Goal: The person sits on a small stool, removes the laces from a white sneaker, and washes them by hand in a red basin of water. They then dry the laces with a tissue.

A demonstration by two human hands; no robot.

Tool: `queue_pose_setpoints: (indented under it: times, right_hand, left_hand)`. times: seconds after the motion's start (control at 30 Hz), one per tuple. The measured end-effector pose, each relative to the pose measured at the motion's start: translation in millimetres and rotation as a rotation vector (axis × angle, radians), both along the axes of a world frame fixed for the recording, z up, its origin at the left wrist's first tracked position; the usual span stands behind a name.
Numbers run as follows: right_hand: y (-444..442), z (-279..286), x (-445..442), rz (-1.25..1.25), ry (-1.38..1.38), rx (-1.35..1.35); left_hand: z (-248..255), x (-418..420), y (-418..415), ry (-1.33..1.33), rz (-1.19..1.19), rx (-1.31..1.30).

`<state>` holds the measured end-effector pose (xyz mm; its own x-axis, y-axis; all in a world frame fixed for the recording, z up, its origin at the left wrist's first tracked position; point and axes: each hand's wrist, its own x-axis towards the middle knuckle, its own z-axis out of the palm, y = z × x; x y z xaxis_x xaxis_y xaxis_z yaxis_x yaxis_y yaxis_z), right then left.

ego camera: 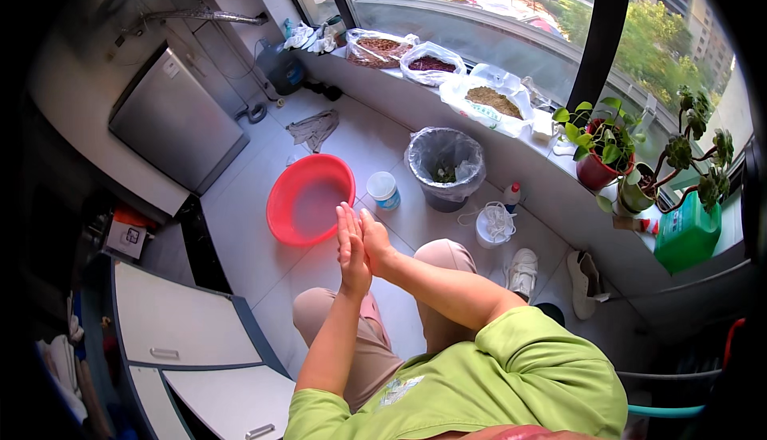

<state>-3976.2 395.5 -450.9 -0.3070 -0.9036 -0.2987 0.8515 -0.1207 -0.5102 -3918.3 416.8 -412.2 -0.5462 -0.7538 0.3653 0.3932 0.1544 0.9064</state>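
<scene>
My left hand (353, 260) and my right hand (376, 241) are pressed together palm to palm, fingers straight and pointing away from me, with no object visible between them. Which arm belongs to which side follows the picture: left arm at left, right arm at right. Just beyond the fingertips stands a red plastic basin (278, 209) holding cloudy water. A white tub with a blue label (383, 190) is right of the basin. Farther right is a trash bin lined with a clear bag (446, 152), with green scraps inside.
A white bucket with white laces (492, 237), a bottle (512, 195) and white shoes (523, 269) stand on the floor at right. A grey cloth (314, 130) lies behind the basin. The windowsill bears open bags (488, 101) and potted plants (604, 155). Cabinets (180, 320) flank the left.
</scene>
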Motion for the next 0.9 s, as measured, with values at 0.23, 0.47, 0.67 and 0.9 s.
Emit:
queue_pose_setpoints:
  times: [0.23, 0.47, 0.67, 0.9]
  right_hand:
    - [-16.9, -20.0, -33.9, 0.092, 0.125, 0.291]
    - [-1.7, 28.1, -61.3, 0.301, -0.104, -0.131]
    - [-1.8, 12.4, -60.2, 0.080, -0.016, 0.087]
    - [-3.3, 8.0, -56.5, 0.004, -0.037, 0.155]
  left_hand:
    - [1.8, -10.3, -15.8, -0.033, -0.058, 0.099]
    - [-11.6, -10.2, -11.5, 0.228, -0.132, 0.631]
    - [-38.6, -16.9, -14.8, -0.225, -0.075, 0.096]
    - [-22.9, -10.7, -19.7, -0.603, 0.099, -0.445]
